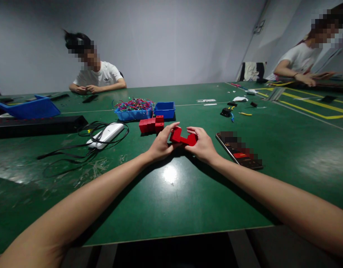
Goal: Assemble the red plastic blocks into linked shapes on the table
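My left hand (162,142) and my right hand (202,144) grip a red U-shaped piece (184,140) from its two ends, just over the green table. Its raised ends sit between thumb and fingers of each hand, with a low bar joining them. Behind my left hand stands a group of red blocks (148,125), pressed close together. Beyond them are a blue bin (123,114) heaped with thin multicoloured wires and a second, smaller blue bin (165,110). To the right of my right hand lies a smartphone (229,149) with its screen lit.
At left, a white power strip (106,136) lies among loops of black cable (73,154), near a long black box (43,126) and a tilted blue tray (31,107). A black connector (226,112) lies back right. Two other people (102,76) sit across the table (188,208).
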Demonstrator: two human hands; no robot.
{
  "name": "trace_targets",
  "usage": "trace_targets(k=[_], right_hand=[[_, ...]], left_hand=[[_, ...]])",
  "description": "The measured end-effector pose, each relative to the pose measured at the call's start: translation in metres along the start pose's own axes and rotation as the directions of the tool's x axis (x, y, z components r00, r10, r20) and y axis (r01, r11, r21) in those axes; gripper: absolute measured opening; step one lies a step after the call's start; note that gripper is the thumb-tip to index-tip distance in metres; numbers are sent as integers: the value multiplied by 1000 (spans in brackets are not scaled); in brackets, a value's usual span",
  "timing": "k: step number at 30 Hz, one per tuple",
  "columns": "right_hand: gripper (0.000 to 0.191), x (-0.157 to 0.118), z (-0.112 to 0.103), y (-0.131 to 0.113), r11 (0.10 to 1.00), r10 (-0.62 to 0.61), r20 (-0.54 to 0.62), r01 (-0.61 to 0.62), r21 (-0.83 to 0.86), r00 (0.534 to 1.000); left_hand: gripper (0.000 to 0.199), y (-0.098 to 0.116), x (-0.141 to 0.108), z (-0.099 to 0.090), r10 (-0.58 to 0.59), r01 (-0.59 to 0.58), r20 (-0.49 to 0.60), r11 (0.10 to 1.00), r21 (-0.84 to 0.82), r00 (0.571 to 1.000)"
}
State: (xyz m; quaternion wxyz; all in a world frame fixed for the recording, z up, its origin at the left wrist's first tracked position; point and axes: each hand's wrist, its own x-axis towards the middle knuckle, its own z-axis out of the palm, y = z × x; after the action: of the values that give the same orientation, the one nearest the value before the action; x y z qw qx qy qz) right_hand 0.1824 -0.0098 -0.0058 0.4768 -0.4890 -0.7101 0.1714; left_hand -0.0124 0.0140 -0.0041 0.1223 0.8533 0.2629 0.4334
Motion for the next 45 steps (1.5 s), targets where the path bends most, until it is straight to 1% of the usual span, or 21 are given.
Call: trace_targets(k=[2,4,7,10,12,14,18,22,25,29,32,34,36,41,43,45], right_hand=[[51,0,-1,0,999,-3,-8,2,-48,1000],[45,-1,-1,-3,998,-8,-19,7,-63,1000],[44,-3,1,-6,1000,0,-33,0,15,999],[52,-4,3,-7,990,49,-6,-48,130,999],[56,-4,3,-8,982,86,31,-90,169,996],[57,-4,3,-8,981,96,54,-103,164,994],[54,-4,2,-7,993,57,79,-65,99,995],[50,-6,2,-6,991,42,145,-60,123,989],[51,-7,0,-9,993,24,172,-44,112,985],[53,-8,-1,-13,997,4,203,-18,69,979],[48,-8,-1,-13,998,-10,202,-3,64,979],[48,-7,-1,-12,999,-5,171,-4,47,985],[54,-7,0,-11,998,20,132,-27,52,991],[68,-6,1,-10,978,105,59,-114,175,993],[69,-5,1,-9,975,107,8,-106,194,994],[69,-4,1,-9,974,83,-39,-73,214,996]], left_hand=[[56,1,0,0,46,-44,-21,997,71,999],[48,2,-1,1,59,-55,-34,993,107,998],[42,2,-1,2,44,-37,-53,992,121,998],[40,1,-2,4,46,-38,-61,992,121,997],[40,0,-2,5,65,-57,-57,989,136,996],[41,0,-3,5,83,-74,-46,982,171,996],[43,2,-3,4,104,-95,-31,974,205,994],[48,6,-5,2,193,-185,-33,970,159,981],[53,9,-6,2,244,-234,-31,955,185,969],[49,12,-6,1,313,-309,19,921,237,950],[54,15,-5,0,341,-339,39,904,259,939],[58,16,-5,0,325,-327,53,905,273,944],[61,17,-5,0,296,-300,60,910,288,953],[62,19,-4,0,237,-235,35,914,331,971],[61,20,-4,-1,184,-189,47,922,338,982],[55,21,-4,0,131,-148,71,925,350,989]])
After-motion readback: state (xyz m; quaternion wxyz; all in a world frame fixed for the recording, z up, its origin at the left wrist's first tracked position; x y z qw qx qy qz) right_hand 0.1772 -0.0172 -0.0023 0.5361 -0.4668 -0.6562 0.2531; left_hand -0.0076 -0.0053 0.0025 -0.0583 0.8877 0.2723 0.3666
